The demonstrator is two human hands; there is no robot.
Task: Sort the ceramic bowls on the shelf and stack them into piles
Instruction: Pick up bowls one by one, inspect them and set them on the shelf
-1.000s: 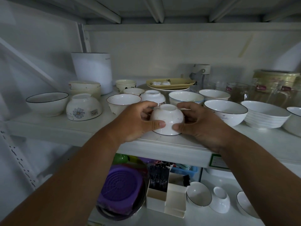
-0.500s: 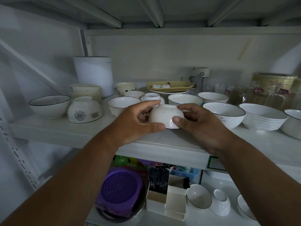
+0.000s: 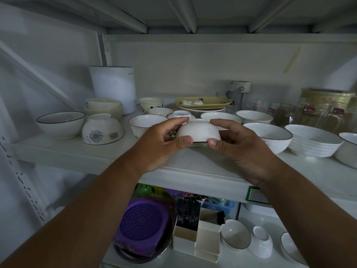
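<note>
I am looking down my two bare forearms at a white shelf (image 3: 81, 151). Nearest, on the lower shelf, a purple round plastic strainer (image 3: 142, 219) is sitting in a dark bowl, with white rectangular boxes (image 3: 197, 238) just to its right and three small white bowls (image 3: 235, 234) beyond those.

Above the front edge of the shelf I am holding a small white ceramic bowl with a dark rim (image 3: 199, 132), turned upside down and tilted, lifted clear of the board. My left hand (image 3: 160, 144) is gripping its left side, thumb pressing at the rim in front and fingers (image 3: 176, 120) curling over the base. My right hand (image 3: 243, 149) is gripping the right side the same way, thumb at the rim and fingers on top. A small label is showing on the bowl's wall.

To the left an upside-down white bowl with a blue daisy print (image 3: 102, 130) is standing beside an upright white bowl with a thin black rim (image 3: 60, 123). To the right a wide white bowl with a dark rim (image 3: 270, 135) is sitting next to a ribbed white bowl (image 3: 313, 141).

Further back, a stack of cream bowls (image 3: 104, 107), several small white bowls, a yellow rectangular dish (image 3: 202, 102), a tall white cylindrical container (image 3: 113, 88) and glass jars (image 3: 326, 111) are standing along the rear wall.
</note>
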